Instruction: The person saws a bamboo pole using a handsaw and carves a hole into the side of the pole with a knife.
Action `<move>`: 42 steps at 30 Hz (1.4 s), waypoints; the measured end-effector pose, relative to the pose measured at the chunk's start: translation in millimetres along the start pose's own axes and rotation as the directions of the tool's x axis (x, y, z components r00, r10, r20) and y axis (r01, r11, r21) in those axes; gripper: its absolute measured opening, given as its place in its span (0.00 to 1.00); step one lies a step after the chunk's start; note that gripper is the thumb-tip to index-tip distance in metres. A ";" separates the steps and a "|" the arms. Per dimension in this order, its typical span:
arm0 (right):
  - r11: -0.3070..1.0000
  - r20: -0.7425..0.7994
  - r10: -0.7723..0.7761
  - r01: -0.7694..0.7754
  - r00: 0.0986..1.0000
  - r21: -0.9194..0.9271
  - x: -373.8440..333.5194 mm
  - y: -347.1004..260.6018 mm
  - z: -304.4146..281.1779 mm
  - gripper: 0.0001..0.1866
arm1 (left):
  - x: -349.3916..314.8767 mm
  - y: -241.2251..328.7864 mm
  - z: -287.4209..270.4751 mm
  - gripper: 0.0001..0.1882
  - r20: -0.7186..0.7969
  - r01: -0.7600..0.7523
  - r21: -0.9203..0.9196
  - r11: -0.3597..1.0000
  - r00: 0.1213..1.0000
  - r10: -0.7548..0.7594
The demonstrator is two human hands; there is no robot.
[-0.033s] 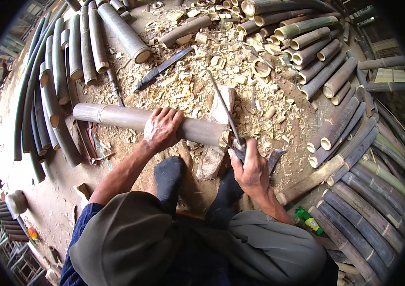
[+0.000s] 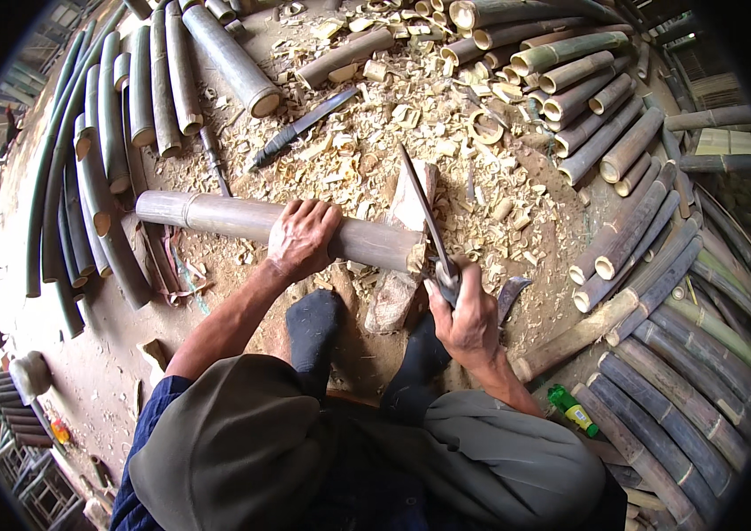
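A thick grey-brown bamboo length (image 2: 232,218) lies across in front of me, its right end over a pale wooden block (image 2: 388,303). My left hand (image 2: 306,237) is closed over the bamboo's middle and presses it from above. In my right hand (image 2: 467,326) is the dark handle of a long narrow knife (image 2: 427,205). Its blade slants up and away to the left, right beside the bamboo's cut right end, where the rim looks pale and trimmed. I cannot tell whether the edge touches the rim.
Pale shavings (image 2: 367,159) cover the ground ahead, with a second knife (image 2: 300,131) lying among them. A curved blade (image 2: 512,296) lies right of my right hand. Bamboo lengths are stacked at the left (image 2: 138,88) and right (image 2: 672,425). A green bottle (image 2: 573,410) lies near my right knee.
The knife blade has tipped slightly to the right, its tip a little lower and nearer. My left hand and the bamboo stay in place.
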State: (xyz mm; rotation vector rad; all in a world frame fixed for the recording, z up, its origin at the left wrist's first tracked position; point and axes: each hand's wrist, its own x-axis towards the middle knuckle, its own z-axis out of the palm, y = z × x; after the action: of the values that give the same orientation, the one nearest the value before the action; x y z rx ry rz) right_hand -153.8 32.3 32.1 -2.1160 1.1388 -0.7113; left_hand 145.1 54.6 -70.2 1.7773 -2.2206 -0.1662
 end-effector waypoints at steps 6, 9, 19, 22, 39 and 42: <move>0.929 0.210 0.298 -0.232 0.931 -0.289 -14.3 48.8 18.1 0.17 | 8.0 2.6 7.8 0.26 -0.019 -0.030 -0.021 0.999 0.999 0.030; 0.965 0.201 0.240 -0.211 0.950 -0.156 -2.2 13.3 7.2 0.17 | 5.4 0.1 3.0 0.26 0.000 -0.002 -0.007 1.000 1.000 0.002; 0.911 0.258 0.390 -0.329 0.884 -0.250 -9.8 48.3 8.1 0.16 | -1.4 5.2 10.1 0.34 -0.027 -0.001 0.043 0.999 1.000 0.002; 0.968 0.144 0.246 -0.234 0.959 -0.096 -0.1 9.7 -3.3 0.15 | -10.9 4.3 11.2 0.36 -0.054 0.012 0.104 0.994 0.999 -0.007; 0.943 0.129 0.315 -0.294 0.940 -0.158 -24.4 62.4 19.1 0.13 | 41.7 -20.0 -22.1 0.39 0.606 0.182 -0.076 0.980 0.790 -0.100; 0.863 0.277 0.465 -0.362 0.841 -0.353 -25.4 72.4 17.8 0.14 | 30.4 -17.4 -22.8 0.39 0.515 0.130 -0.078 0.988 0.854 -0.072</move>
State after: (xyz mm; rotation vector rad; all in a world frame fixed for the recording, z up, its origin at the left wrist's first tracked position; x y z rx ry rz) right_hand -191.5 27.7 -36.9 -2.0014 1.4936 0.0489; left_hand 162.2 23.2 -48.5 1.9595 -2.3891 -0.8638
